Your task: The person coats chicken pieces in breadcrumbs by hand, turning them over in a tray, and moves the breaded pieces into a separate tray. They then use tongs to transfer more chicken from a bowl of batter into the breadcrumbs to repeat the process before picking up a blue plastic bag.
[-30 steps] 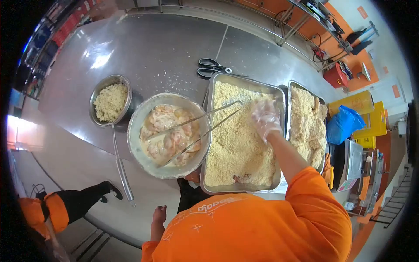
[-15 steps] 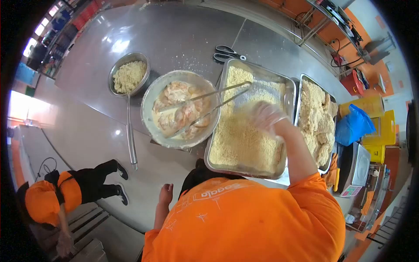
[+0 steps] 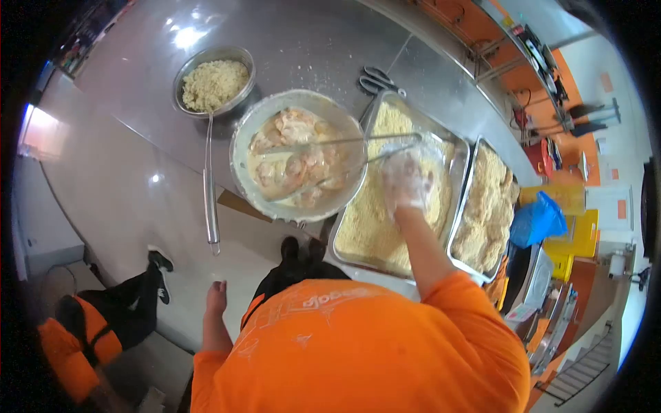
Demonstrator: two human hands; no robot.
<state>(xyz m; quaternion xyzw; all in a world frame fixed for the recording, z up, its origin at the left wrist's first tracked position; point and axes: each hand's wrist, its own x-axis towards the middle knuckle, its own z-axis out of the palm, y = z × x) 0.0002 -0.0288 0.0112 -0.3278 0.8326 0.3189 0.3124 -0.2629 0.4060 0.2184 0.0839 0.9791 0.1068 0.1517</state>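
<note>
My right hand [image 3: 407, 180], in a clear plastic glove, is over the metal tray of yellow crumbs [image 3: 372, 237]. It is right by the bent end of the metal tongs [image 3: 323, 143]; blur hides whether the fingers grip them. The tongs' long arms reach into a whitish bowl [image 3: 241, 182] of raw meat pieces [image 3: 303, 165] in pale batter. Bare and away from the table, my left hand [image 3: 217, 294] hangs low at my side, its fingers too small to make out.
A tray of coated pieces [image 3: 485, 210] lies right of the crumbs. A long-handled strainer [image 3: 211, 182] with crumbs is left of the bowl, scissors [image 3: 379, 81] behind. A blue bag [image 3: 540, 220] and scale [image 3: 536, 282] are at right. Another person [image 3: 103, 316] is at lower left.
My right hand has moved left over the crumb tray to the tongs' bent end. My left hand swings outward to the left. The view has shifted and turned.
</note>
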